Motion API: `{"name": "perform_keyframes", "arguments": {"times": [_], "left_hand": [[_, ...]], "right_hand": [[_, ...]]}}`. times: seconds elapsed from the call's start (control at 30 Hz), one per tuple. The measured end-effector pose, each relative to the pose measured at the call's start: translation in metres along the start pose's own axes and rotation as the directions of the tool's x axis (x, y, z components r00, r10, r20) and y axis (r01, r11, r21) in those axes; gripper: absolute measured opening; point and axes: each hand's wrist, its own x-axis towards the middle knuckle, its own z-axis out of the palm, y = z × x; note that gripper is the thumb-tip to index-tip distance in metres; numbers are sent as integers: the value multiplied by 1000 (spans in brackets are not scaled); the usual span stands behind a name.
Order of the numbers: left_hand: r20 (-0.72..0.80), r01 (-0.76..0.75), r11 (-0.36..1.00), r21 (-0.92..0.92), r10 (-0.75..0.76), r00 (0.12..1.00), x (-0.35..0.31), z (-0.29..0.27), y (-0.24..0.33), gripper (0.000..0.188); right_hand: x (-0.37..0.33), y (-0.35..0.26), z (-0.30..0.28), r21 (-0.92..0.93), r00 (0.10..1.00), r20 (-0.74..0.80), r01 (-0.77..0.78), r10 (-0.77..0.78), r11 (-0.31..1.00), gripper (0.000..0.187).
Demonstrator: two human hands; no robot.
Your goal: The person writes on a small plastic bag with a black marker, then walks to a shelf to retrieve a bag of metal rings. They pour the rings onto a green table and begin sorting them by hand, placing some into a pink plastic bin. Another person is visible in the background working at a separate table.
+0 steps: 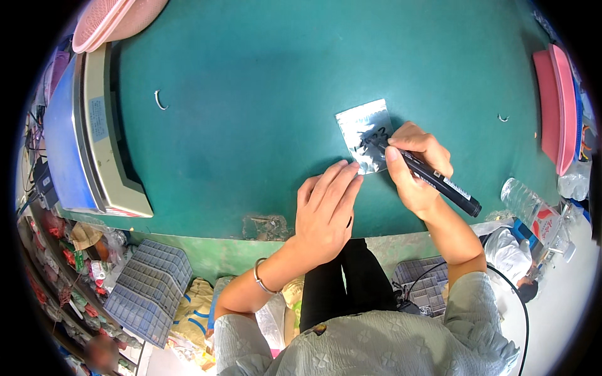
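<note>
A small silvery zip bag (pixel 365 125) lies flat on the green tabletop, with black handwriting across its face. My right hand (pixel 419 164) is closed around a black marker pen (pixel 444 183), whose tip end points at the bag's right side and whose thick end slants down to the right. The very tip is hidden by my fingers. My left hand (pixel 328 207) rests palm down on the table, its fingers stretched out and the fingertips touching the lower left edge of the bag.
At the left stands a weighing scale (pixel 103 125), with pink baskets (pixel 113 25) behind it. Pink bins (pixel 555 109) and a clear plastic bottle (pixel 530 207) line the right edge. A small white curved piece (pixel 160 100) lies on the table. Grey crates (pixel 150 282) sit below.
</note>
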Motion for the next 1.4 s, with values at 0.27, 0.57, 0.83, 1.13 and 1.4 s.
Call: {"name": "perform_keyframes", "arguments": {"times": [0.27,0.57,0.83,1.13,1.4], "left_hand": [[43,13,996,89,-17,999,3,3,1,44],[44,-4,993,120,-1,999,2,4,-2,43],[53,-35,986,164,27,998,2,3,-1,39],[37,-37,987,155,31,999,3,4,-5,40],[35,-37,987,154,32,999,3,5,-5,39]], "right_hand": [[-1,-1,2,-106,995,94,-13,23,994,9],[0,0,1,-120,992,122,-12,27,993,9],[1,-3,2,-103,997,69,-30,37,994,14],[2,-1,2,-121,995,82,-41,51,992,14],[2,-2,3,-132,994,89,-50,62,990,14]]}}
